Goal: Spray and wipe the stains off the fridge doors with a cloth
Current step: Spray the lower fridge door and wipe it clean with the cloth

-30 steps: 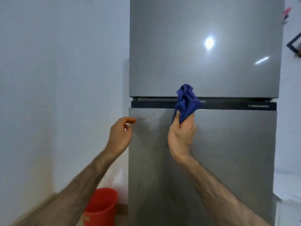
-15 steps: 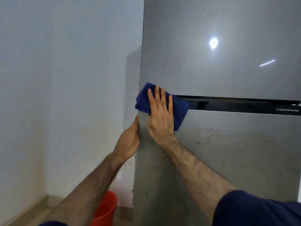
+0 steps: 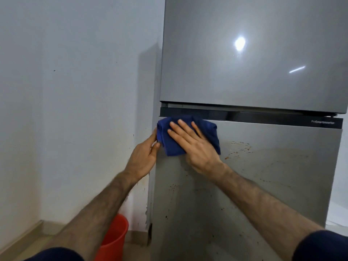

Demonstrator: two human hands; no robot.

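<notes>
A grey two-door fridge fills the right half of the head view, with its upper door (image 3: 244, 63) above a dark strip and its lower door (image 3: 273, 185) below. My right hand (image 3: 194, 147) lies flat, fingers spread, pressing a folded blue cloth (image 3: 174, 146) against the top left corner of the lower door. My left hand (image 3: 145, 157) grips the lower door's left edge, its fingers touching the cloth's side. Orange-brown stains (image 3: 239, 149) streak the door just right of the cloth. Dark specks (image 3: 171, 187) dot the door lower down. No spray bottle shows.
A white wall (image 3: 75, 110) stands left of the fridge, with small splashes near the fridge's side. A red bucket (image 3: 114, 238) sits on the floor between the wall and the fridge. A white surface (image 3: 337, 213) shows at the far right.
My right hand went from pinching the bunched cloth at the door's middle to pressing it flat at the top left corner, then slid slightly lower. My left hand took hold of the door's edge.
</notes>
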